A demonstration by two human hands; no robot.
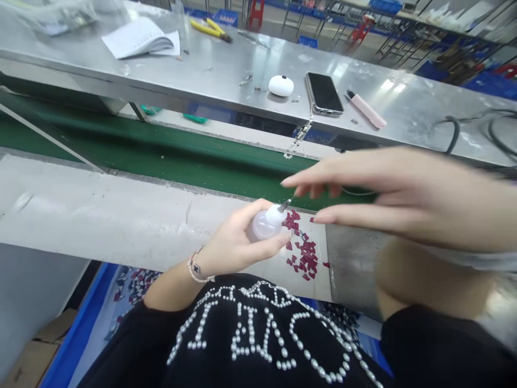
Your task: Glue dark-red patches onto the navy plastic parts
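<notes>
Near ledge: a pale grey worktop runs under and left of the hands, scuffed.
Belt: a green conveyor lies just beyond the hands, running left to right.
Far bench: a steel table stands past the belt, glossy, catching bright ceiling light above the right hand.
Room behind: rows of metal-framed tables, red stools and blue crates on a grey floor, far beyond the hands.
Below left: a blue bin edge and a cardboard box.
</notes>
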